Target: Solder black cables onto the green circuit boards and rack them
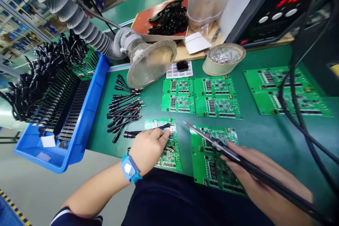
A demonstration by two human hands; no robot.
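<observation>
My left hand (pixel 149 148), with a blue wrist strap, rests over a green circuit board (pixel 173 160) near the table's front edge. Its fingers are pinched on a black cable (pixel 161 127) whose bare wire ends lie over the board. In my right hand (pixel 265 176) is a black soldering iron (pixel 238 159), its metal tip pointing left, just above the upper left of another green board (pixel 197 159). Black connector cables (pixel 124 109) lie in a loose row to the left of my left hand.
A blue bin (pixel 90 109) at left holds boards with cables. A fume funnel (pixel 150 63) hangs behind. More boards (pixel 218 97) lie midway and at right (pixel 288 91). A solder tin (pixel 224 60) and a station showing red digits (pixel 272 10) stand behind; its black cords (pixel 293 102) hang at right.
</observation>
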